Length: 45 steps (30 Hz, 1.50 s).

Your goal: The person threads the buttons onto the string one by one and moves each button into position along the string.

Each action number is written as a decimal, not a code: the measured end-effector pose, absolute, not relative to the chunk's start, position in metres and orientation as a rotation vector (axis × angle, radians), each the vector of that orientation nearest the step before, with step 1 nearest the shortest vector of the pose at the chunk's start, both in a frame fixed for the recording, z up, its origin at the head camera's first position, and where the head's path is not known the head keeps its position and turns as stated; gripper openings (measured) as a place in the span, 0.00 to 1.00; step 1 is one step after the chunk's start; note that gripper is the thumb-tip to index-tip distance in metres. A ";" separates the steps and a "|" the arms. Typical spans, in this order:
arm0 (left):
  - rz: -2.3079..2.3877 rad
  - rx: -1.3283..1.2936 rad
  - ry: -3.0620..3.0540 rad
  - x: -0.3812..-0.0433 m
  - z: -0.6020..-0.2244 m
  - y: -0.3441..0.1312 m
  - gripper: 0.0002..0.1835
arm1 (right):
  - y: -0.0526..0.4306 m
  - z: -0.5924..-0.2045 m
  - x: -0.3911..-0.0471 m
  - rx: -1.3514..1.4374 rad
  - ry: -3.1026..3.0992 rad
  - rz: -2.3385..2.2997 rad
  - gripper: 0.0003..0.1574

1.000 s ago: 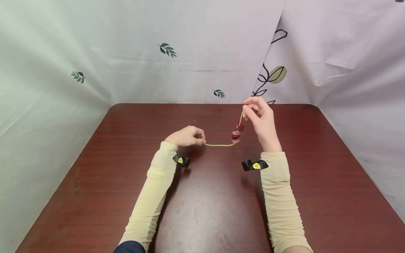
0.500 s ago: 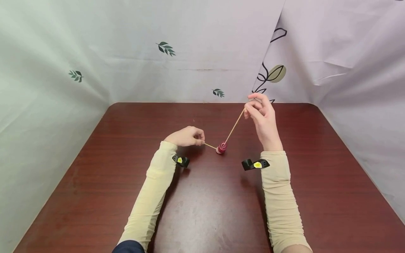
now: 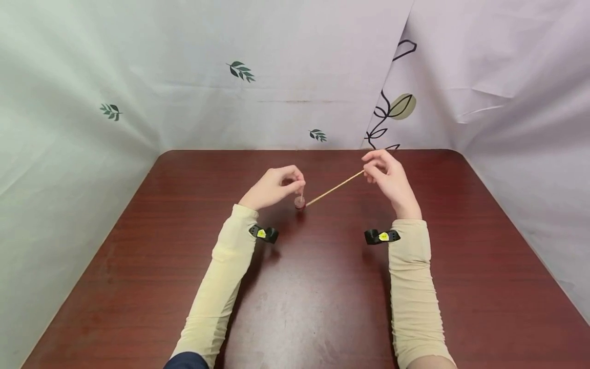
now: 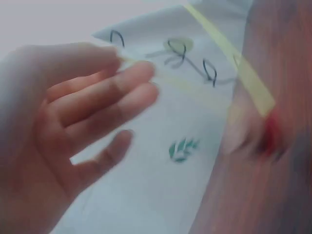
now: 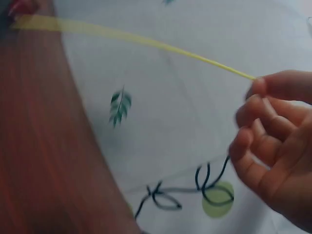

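Note:
A yellow string [image 3: 335, 187] runs between both hands, with a few red and pale pink beads [image 3: 299, 203] threaded on it. My left hand [image 3: 275, 187] pinches one end between thumb and fingertips. The beads hang just under those fingertips, low over the table; in the left wrist view the beads [image 4: 265, 134] are blurred by motion. Higher and to the right, my right hand [image 3: 388, 180] pinches the other end, and the string slants up to it. In the right wrist view the string [image 5: 209, 59] ends at the thumb and index finger, the other fingers curling loosely.
A dark red-brown wooden table [image 3: 295, 287] lies beneath both arms. White cloth [image 3: 193, 102] with printed leaves hangs behind it and along both sides. Each wrist carries a black camera on a strap, including the right camera [image 3: 381, 236].
The beads have slid along the string from near the right hand to the left hand. The left hand has risen slightly; the right hand first rose, then moved right and down.

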<state>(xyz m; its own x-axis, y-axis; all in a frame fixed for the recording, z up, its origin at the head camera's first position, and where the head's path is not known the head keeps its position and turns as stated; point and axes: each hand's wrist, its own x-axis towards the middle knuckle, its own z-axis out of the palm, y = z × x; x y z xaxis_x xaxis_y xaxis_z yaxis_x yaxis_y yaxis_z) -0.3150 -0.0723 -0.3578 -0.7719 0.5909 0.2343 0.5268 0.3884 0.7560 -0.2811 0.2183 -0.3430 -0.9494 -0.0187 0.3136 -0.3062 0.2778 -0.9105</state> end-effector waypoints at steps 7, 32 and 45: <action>1.669 0.928 2.539 -0.308 -0.348 -0.064 0.05 | 0.227 -0.364 -0.293 0.289 -2.700 1.423 0.11; 0.780 0.647 2.613 -0.330 -0.372 -0.127 0.06 | 0.261 -0.399 -0.292 0.351 -3.000 1.428 0.11; 0.657 0.374 2.484 -0.322 -0.392 -0.142 0.12 | 0.278 -0.415 -0.279 0.327 -3.126 1.412 0.12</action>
